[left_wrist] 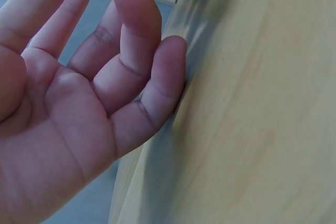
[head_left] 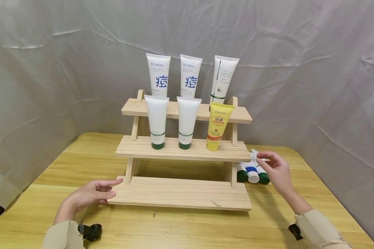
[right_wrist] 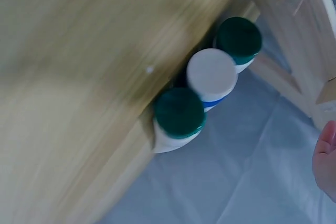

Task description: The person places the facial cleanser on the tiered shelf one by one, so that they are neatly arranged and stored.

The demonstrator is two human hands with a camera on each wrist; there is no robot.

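My left hand (head_left: 91, 193) grips the left end of the bottom board of a three-tier wooden stand (head_left: 180, 192), its fingers curled in the left wrist view. My right hand (head_left: 277, 169), thumb and index bent towards each other, hovers by the tail of a white tube with a green cap (head_left: 263, 178); nothing shows held. This tube lies beside a white-capped tube with a blue band (head_left: 252, 174) and another green-capped tube (head_left: 241, 174). In the right wrist view the three caps show, including the white cap (right_wrist: 212, 74); only part of the hand (right_wrist: 326, 169) appears.
Two white Hankey tubes (head_left: 159, 74) and a white tube with green print (head_left: 223, 77) stand on the top tier. Two green-capped white tubes (head_left: 157, 119) and a yellow tube (head_left: 218, 128) stand on the middle tier. Grey cloth (head_left: 81, 69) hangs around the wooden table (head_left: 174, 230).
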